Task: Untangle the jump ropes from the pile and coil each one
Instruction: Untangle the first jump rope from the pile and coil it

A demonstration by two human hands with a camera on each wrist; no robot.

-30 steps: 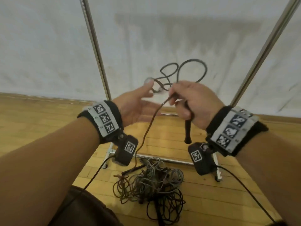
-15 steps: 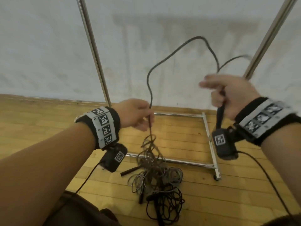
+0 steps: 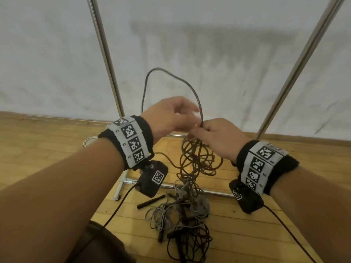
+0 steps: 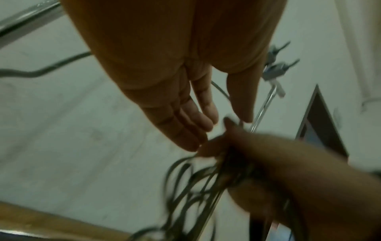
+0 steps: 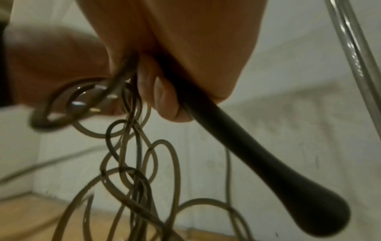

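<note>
A white fabric backdrop [image 3: 218, 44] filled the far side of the scene, creased and marked with a broad greyish smudge across its upper part. Two chrome poles [image 3: 106, 59] rose in front of it, one to the left and one leaning off to the right, both belonging to a metal frame whose lower bars [image 3: 209, 191] lay flat on the floor (a small white foot showed at its near left corner). The floor [image 3: 38, 145] was light wooden boards running left to right, meeting the backdrop along a pale strip. Light was soft and even. In the left wrist view, a dark-framed doorway [image 4: 321, 124] stood at the right.
</note>
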